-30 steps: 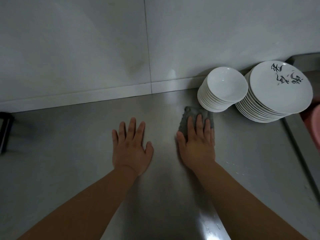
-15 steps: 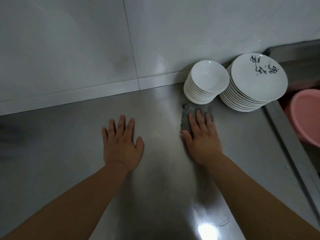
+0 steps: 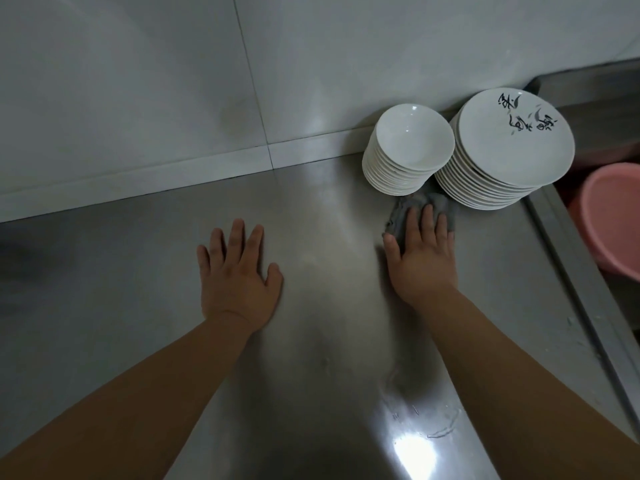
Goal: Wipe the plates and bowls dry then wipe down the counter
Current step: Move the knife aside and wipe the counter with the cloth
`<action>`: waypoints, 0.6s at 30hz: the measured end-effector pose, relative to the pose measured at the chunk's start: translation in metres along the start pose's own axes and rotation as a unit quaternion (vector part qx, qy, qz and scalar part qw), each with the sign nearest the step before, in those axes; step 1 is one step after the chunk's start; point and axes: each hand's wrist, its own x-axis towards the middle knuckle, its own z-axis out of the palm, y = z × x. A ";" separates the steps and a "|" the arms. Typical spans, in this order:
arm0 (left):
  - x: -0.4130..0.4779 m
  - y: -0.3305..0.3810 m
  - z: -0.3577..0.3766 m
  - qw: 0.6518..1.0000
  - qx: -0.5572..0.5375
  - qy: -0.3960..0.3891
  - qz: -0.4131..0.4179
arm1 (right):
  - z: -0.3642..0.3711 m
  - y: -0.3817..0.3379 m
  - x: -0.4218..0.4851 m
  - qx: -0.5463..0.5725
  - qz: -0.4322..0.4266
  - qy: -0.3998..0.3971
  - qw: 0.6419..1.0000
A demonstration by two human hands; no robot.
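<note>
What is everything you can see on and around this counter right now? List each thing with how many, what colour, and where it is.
Bowls: one stack, white, back of the counter against the wall.
Plates: one stack, white, top one with black brush marks, right of the bowls.
Cloth: one, grey, on the counter at the foot of both stacks.
Counter: one, steel grey, fills the lower frame.
Basin: one, pink, beyond the counter's right edge, partly cut off.
Wall tiles: several, white, behind the counter.
Water streaks: a few, clear, near the bottom by the glare.
Left hand: flat on the bare counter.
Right hand: pressing flat on the cloth.
</note>
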 end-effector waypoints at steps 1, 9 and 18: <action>0.000 0.000 0.000 1.000 -0.003 0.001 -0.001 | 0.001 0.001 -0.001 -0.004 -0.001 0.000 1.000; 0.000 0.000 0.002 1.000 -0.007 0.005 -0.005 | 0.002 -0.001 0.040 -0.011 0.037 0.022 0.999; -0.001 -0.001 -0.001 1.000 -0.011 -0.005 0.009 | 0.011 -0.043 -0.086 -0.012 -0.004 -0.055 0.998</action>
